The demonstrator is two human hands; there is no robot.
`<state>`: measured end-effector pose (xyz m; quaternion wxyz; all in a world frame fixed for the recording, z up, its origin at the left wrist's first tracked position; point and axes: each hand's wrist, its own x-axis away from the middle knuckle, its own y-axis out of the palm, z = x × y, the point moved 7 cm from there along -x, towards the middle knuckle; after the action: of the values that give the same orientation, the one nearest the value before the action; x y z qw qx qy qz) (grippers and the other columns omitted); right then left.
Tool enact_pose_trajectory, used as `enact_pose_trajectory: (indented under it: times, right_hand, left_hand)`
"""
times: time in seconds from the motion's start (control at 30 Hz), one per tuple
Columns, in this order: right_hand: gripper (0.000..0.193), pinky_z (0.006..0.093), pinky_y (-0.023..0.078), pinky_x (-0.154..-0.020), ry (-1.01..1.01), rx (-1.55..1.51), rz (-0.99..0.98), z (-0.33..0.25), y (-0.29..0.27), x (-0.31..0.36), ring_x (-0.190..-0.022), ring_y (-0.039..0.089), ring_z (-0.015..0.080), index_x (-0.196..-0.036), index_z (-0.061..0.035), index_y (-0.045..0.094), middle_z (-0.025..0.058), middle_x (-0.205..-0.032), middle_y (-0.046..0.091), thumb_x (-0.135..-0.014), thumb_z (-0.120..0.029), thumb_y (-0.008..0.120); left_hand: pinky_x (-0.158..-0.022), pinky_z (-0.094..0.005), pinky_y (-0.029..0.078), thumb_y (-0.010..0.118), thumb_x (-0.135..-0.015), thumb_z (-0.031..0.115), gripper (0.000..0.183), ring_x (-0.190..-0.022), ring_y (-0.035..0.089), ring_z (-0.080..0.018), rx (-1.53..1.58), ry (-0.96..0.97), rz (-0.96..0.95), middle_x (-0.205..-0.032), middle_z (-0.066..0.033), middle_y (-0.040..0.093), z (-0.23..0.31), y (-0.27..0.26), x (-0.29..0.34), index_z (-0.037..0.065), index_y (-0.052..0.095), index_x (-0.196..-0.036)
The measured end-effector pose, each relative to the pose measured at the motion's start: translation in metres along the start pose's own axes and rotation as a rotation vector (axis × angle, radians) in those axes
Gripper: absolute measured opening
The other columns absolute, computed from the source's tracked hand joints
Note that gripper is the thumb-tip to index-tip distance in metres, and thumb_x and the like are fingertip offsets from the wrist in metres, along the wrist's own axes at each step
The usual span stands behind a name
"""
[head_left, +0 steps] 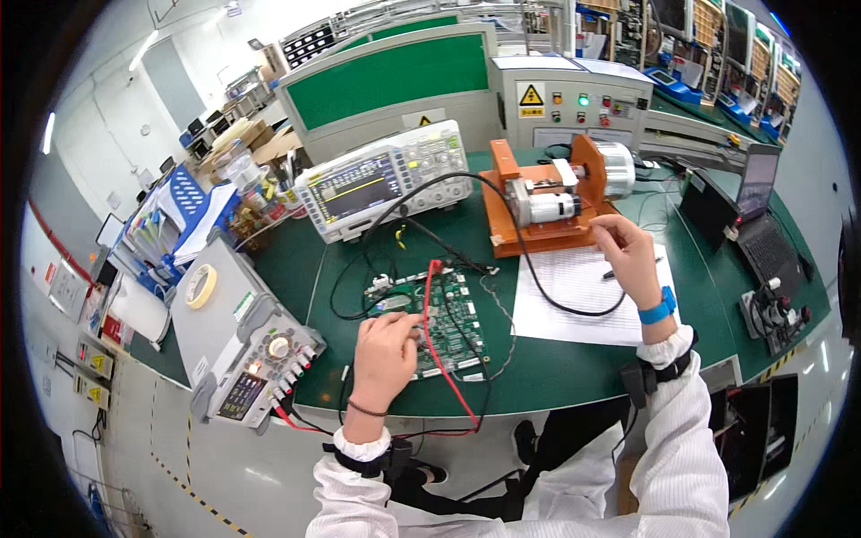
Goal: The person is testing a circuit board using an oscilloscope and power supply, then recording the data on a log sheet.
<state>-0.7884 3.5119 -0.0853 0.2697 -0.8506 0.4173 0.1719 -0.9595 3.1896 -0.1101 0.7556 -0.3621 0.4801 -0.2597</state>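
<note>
A green circuit board [465, 314] lies on the table in front of me, with wires and a red lead [434, 345] across it. My left hand [384, 354] is over the board's left part, its fingers curled together down at the components; what they hold, if anything, is hidden. My right hand [630, 258] is raised above the paper, thumb and forefinger pinched close to the front right edge of an orange motor stand [538, 240]. Anything in that pinch is too small to make out. A silver motor [552, 208] lies across the stand, with a larger silver cylinder [617, 170] at its right end.
An oscilloscope [386, 184] stands behind the board; its thick black cable [529, 255] loops over the workspace. A bench power supply [260, 359] with tape on top sits left. Printed sheets [574, 309] and a pen [632, 268] lie right, beyond them a laptop [762, 224].
</note>
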Motion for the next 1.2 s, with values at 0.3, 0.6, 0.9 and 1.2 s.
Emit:
enact_pose_trajectory:
  times: [0.3,0.6,0.9,1.2]
  right_hand:
    - [0.016,0.0249,0.046,-0.058,0.039,0.137,-0.189,-0.008,-0.008,0.016,-0.063,0.056,0.0113,-0.094,0.0044,0.066,0.0074,-0.072,0.064,-0.09,-0.011,0.063]
    - [0.046,0.0411,0.04,-0.089,-0.372,0.728,-0.496,-0.067,0.033,0.122,-0.102,0.049,0.031,-0.113,0.0019,0.061,0.013,-0.116,0.054,-0.078,-0.026,0.072]
    - [0.034,0.0438,0.035,-0.091,-0.292,0.667,-0.461,-0.053,0.024,0.144,-0.106,0.046,0.0331,-0.102,0.0007,0.062,0.0107,-0.108,0.057,-0.076,-0.019,0.072]
    - [0.019,0.0428,0.038,-0.092,-0.271,0.592,-0.313,-0.044,0.012,0.145,-0.104,0.047,0.0323,-0.096,0.0021,0.061,0.0125,-0.103,0.057,-0.08,-0.005,0.067]
  left_hand:
    - [-0.088,-0.0376,0.046,0.056,-0.079,-0.007,0.024,-0.099,0.063,-0.0281,0.145,-0.098,0.133,-0.096,-0.0112,0.068,0.009,-0.038,0.038,0.003,0.067,-0.098]
    - [-0.079,-0.0292,0.049,0.049,-0.097,0.006,0.02,-0.091,0.064,-0.0184,1.067,-0.702,0.346,-0.103,-0.0104,0.067,-0.052,-0.054,0.126,0.002,0.057,-0.115]
    - [-0.078,-0.0318,0.05,0.047,-0.1,0.023,0.033,-0.086,0.063,-0.0194,1.978,-0.819,0.518,-0.108,-0.0083,0.067,-0.108,-0.05,0.126,0.004,0.056,-0.126]
    - [-0.072,-0.0299,0.051,0.055,-0.098,0.025,0.029,-0.078,0.062,-0.0163,2.224,-0.737,0.618,-0.09,-0.005,0.067,-0.122,-0.04,0.105,0.001,0.062,-0.112]
